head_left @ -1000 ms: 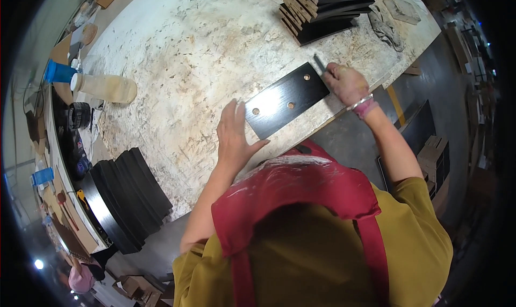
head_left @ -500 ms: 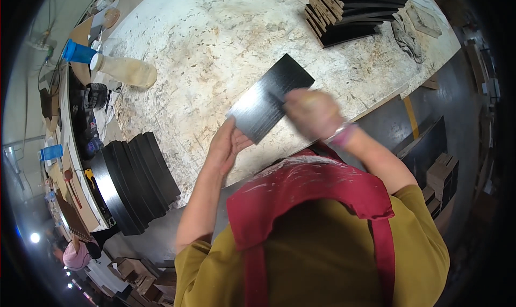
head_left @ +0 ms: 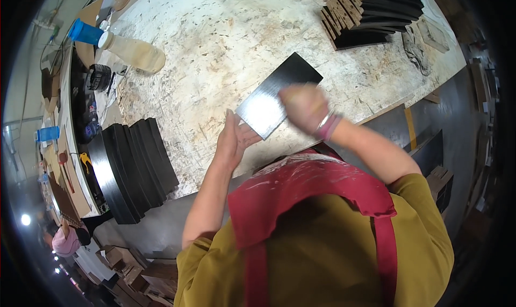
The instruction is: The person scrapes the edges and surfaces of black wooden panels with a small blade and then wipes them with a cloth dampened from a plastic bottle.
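A flat black rectangular panel (head_left: 273, 95) with a glossy sheen lies slantwise over the worktable (head_left: 209, 65), in front of me. My left hand (head_left: 234, 138) grips its near left end, thumb at the edge and fingers partly under it. Over the panel's near right long edge is my right hand (head_left: 306, 108), closed and slightly blurred. Whatever its fingers hold, if anything, is hidden from view. A wristband circles my right wrist.
At the far right stands a stack of black curved panels (head_left: 389, 9) beside a crumpled grey cloth (head_left: 415, 52). More black panels (head_left: 137, 167) stand at the left edge. A cloudy bottle (head_left: 134, 52) and a blue container (head_left: 85, 32) lie at the far left.
My right hand has shifted a little to the left over the panel, toward its near end. My left hand keeps its hold, and the whole view has shifted slightly.
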Action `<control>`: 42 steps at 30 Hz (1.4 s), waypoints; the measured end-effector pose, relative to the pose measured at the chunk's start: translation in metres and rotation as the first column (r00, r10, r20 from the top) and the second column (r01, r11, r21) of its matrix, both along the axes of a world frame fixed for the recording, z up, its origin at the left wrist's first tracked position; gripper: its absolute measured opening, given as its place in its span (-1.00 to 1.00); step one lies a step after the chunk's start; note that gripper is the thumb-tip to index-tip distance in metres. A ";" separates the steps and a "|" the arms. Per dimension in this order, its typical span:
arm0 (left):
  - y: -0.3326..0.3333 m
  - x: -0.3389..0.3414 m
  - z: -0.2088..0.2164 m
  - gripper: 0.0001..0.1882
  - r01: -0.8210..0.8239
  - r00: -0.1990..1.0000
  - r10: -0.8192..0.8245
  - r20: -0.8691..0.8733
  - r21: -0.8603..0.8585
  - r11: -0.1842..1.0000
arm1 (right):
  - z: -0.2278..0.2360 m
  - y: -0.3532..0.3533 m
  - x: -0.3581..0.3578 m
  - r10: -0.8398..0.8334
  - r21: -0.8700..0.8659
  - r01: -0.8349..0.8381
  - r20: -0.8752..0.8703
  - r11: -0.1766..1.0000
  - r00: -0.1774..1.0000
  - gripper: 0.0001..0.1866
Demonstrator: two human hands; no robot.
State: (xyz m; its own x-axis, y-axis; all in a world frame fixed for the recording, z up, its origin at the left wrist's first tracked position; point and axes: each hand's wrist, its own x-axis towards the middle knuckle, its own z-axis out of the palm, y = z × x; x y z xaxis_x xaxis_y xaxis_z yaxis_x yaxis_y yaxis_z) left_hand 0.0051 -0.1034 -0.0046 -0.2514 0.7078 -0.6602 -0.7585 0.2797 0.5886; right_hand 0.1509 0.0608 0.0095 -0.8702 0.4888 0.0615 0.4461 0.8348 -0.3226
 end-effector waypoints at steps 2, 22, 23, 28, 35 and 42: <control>-0.002 -0.002 -0.001 -0.53 -0.025 0.999 0.025 0.033 0.007 1.000 | 0.013 -0.034 -0.005 0.137 -0.114 -0.132 0.040 0.985 0.990 -0.85; -0.011 -0.002 -0.028 -0.15 0.054 0.998 -0.051 -0.025 0.102 0.993 | 0.027 -0.033 -0.002 0.158 -0.404 -0.099 0.113 0.909 0.981 -0.78; -0.009 0.000 -0.031 -0.16 0.027 1.000 -0.026 -0.012 0.104 0.994 | 0.015 -0.017 0.001 0.216 -0.360 -0.222 -0.056 0.906 0.975 -0.76; -0.013 -0.001 -0.028 -0.40 0.073 0.996 -0.069 -0.054 0.087 0.994 | 0.041 0.017 -0.067 -0.011 -0.521 0.079 0.132 0.850 0.991 -0.73; -0.015 0.003 -0.027 -0.63 0.095 0.981 -0.080 -0.175 0.080 0.992 | 0.007 0.012 -0.087 -0.140 -0.764 -0.037 -0.165 0.644 0.976 -0.60; -0.007 0.008 -0.022 -0.63 0.094 0.966 -0.082 -0.246 0.036 0.995 | 0.020 0.078 0.088 -0.282 -0.410 0.155 -0.270 0.899 0.921 -0.64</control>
